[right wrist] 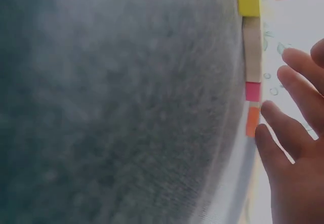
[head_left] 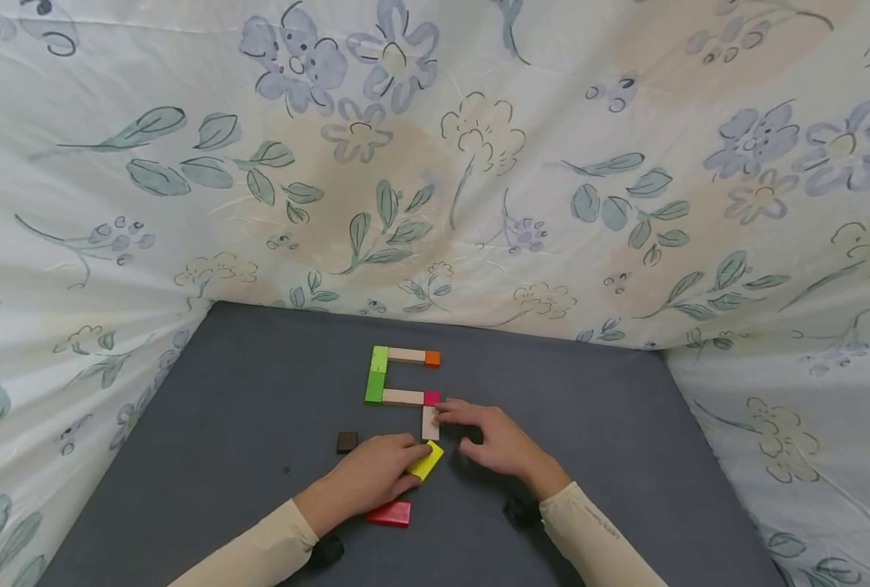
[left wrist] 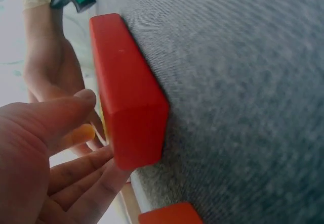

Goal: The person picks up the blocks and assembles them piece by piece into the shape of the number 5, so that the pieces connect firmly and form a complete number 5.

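My left hand [head_left: 376,469] pinches a yellow block [head_left: 426,463] between thumb and fingers. The block lies slanted, one end close to the near end of a pale wooden block [head_left: 430,424]. My right hand [head_left: 504,440] has its fingers loosely bent, the fingertips at the side of that pale block, near a pink block [head_left: 431,398]. In the right wrist view the right-hand fingers [right wrist: 288,133] are spread beside the row of blocks. A red block [head_left: 389,514] lies just nearer than the left hand and looms large in the left wrist view, hiding most of the yellow one.
Beyond the hands, green blocks [head_left: 375,387], pale blocks [head_left: 405,355] and an orange block [head_left: 432,359] form a bent line joined to the pink block. A dark brown block [head_left: 347,443] sits left of it. Flowered cloth [head_left: 435,204] encloses the dark grey table [head_left: 258,391].
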`<control>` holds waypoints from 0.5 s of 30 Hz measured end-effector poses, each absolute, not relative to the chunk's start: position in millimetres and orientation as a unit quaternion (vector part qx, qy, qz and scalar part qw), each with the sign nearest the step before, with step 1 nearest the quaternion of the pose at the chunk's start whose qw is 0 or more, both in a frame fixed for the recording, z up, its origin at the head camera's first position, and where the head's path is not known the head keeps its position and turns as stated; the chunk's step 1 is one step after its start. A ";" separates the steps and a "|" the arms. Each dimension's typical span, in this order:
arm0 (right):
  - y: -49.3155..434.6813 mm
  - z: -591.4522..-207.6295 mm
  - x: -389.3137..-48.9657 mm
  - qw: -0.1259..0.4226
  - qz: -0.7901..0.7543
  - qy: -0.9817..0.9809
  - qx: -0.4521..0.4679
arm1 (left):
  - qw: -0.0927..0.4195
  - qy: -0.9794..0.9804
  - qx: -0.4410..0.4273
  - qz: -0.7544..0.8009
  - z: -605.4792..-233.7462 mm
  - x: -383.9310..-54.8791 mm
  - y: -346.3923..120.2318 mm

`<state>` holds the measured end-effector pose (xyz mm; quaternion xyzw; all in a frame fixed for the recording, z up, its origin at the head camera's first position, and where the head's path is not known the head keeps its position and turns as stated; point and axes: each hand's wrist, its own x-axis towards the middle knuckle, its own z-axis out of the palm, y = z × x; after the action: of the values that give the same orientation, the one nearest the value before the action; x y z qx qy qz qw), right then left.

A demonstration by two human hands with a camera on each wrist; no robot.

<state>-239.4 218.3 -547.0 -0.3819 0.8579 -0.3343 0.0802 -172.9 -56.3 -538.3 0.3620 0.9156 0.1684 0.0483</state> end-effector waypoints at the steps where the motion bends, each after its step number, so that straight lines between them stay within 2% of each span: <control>1: 219.1 -545.1 -236.3 0.077 -0.329 0.860 -0.383 | 0.051 0.917 0.356 0.174 -537.8 -172.2 -57.3; 10: 221.9 -524.6 -198.2 0.057 -0.251 0.878 -0.404 | 0.031 0.917 0.352 0.185 -530.4 -162.0 -79.5; 15: 224.0 -524.9 -179.2 0.065 -0.210 0.874 -0.433 | 0.042 0.911 0.360 0.196 -528.4 -150.9 -91.4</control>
<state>-179.2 224.0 -524.9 -0.4333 0.8741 -0.2099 0.0649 -150.9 -91.4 -528.4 0.3599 0.9112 0.1960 0.0422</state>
